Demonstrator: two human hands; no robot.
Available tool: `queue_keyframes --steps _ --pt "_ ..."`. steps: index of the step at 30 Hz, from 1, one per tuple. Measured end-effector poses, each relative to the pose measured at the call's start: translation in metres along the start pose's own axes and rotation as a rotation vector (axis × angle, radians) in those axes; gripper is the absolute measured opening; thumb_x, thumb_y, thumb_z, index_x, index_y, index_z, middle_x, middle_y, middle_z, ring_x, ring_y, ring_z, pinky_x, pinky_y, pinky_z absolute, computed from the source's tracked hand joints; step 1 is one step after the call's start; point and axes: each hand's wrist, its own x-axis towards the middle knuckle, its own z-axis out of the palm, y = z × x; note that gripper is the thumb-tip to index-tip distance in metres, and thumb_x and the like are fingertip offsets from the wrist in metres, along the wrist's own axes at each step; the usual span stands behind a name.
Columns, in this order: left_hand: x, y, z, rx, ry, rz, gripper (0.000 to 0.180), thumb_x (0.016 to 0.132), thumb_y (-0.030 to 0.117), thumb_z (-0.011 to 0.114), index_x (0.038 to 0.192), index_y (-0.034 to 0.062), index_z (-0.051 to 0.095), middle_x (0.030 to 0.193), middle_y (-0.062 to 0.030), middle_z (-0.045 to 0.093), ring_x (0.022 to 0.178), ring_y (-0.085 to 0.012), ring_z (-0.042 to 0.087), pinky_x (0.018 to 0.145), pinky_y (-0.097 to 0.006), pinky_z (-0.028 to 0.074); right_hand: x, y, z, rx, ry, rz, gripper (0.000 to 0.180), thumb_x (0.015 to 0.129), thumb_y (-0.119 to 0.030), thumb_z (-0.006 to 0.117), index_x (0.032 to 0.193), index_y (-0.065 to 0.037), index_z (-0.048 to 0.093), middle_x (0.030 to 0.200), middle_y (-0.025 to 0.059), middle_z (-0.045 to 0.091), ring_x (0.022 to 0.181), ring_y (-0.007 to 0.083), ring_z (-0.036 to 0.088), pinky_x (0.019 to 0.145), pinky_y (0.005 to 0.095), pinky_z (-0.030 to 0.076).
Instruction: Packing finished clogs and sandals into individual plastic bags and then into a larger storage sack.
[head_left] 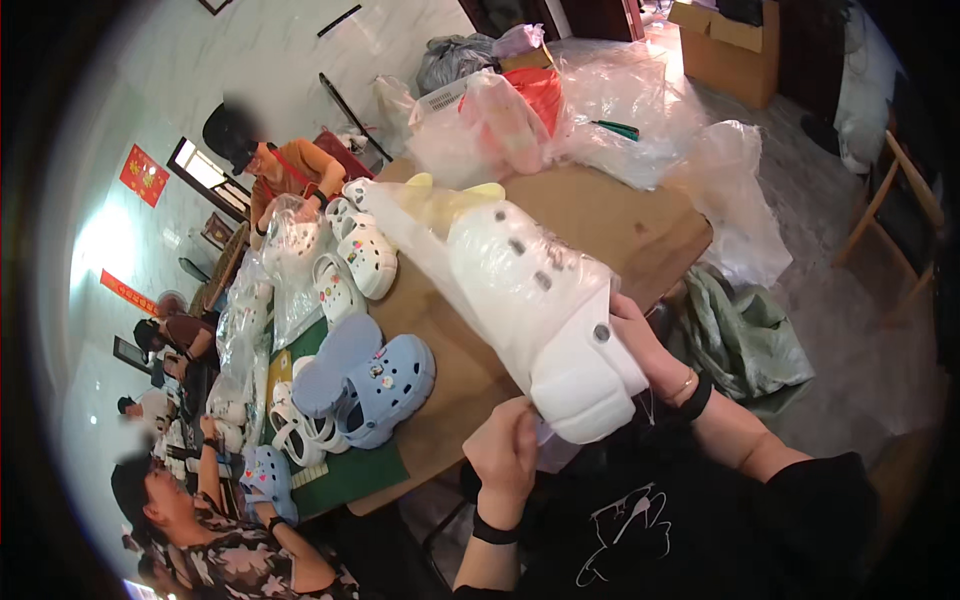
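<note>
While co-workers sit along the brown table (600, 215), a person lifts a white clog (545, 310) in a clear plastic bag (420, 225) above its near edge. The left hand (503, 450) pinches the bag's lower edge; the right hand (640, 345) clasps the clog's heel. Blue clogs (375, 385) lie nearby.

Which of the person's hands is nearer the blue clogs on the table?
Left. The left hand grips the bag end of the white clog, just right of the blue clogs; the right hand holds the clog's far side, farther away.
</note>
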Motion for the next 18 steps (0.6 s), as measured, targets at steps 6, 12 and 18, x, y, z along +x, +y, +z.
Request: queue_keyframes --steps 6,12,18 --pt "0.031 -0.002 -0.010 0.143 0.013 -0.036 0.015 0.083 0.010 0.069 0.091 0.0025 0.058 0.081 -0.0120 0.060 0.064 -0.0306 0.061 0.057 -0.037 0.048 -0.002 -0.005 0.011 -0.431 0.008 -0.132 0.036 0.086 -0.011 0.058 0.119 0.002 0.057 0.103 0.0102 0.066 0.095 0.0167 0.061 0.083 0.0310 0.048" --pt "0.023 0.014 -0.012 0.231 -0.334 0.399 0.012 0.076 0.005 0.067 0.080 0.0052 0.055 0.067 -0.0100 0.048 0.059 -0.0278 0.053 0.053 -0.039 0.043 0.006 0.003 0.001 -0.804 0.134 -0.260 0.028 0.081 -0.015 0.061 0.101 0.004 0.055 0.097 0.0251 0.061 0.092 0.0379 0.061 0.083 0.0420 0.047" --pt "-0.027 -0.054 0.019 0.090 -0.155 -0.243 0.011 0.085 0.007 0.064 0.085 0.0014 0.055 0.074 -0.0111 0.059 0.064 -0.0214 0.060 0.057 -0.032 0.047 0.026 0.024 0.014 -1.277 0.211 -0.571 0.028 0.082 -0.019 0.063 0.098 0.002 0.052 0.089 0.0230 0.057 0.083 0.0425 0.059 0.072 0.0483 0.048"
